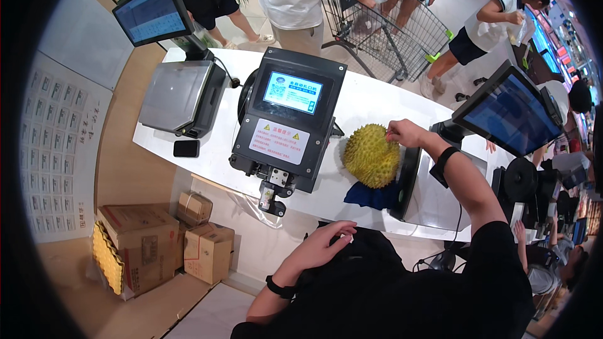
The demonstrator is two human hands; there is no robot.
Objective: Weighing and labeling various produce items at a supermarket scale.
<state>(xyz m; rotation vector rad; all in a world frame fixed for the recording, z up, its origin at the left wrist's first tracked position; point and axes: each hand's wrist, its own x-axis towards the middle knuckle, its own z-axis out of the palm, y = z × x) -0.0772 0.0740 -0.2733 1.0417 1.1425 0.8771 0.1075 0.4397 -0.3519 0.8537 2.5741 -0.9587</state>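
Observation:
A yellow spiky durian (372, 157) rests on the white counter (320, 210), to the right of the black machine. My right hand (405, 133) reaches over the scale, its fingers pinched at the durian's upper right side; whether they grip a stem or spines is hidden. Held low in front of my body, my left hand (323, 245) is away from the counter, its fingers partly curled. A tiny white bit (349, 238) shows at its fingertips, too small to name. Under the durian's near side lies a dark blue cloth (370, 194).
A black machine with a lit screen (293, 93) stands mid-counter. Scales with monitors flank it: the left scale (179, 94) and the right monitor (512, 110). A black phone (186, 148) lies near the left edge. Cardboard boxes (141, 245) sit lower left. People and a shopping cart (383, 22) are beyond.

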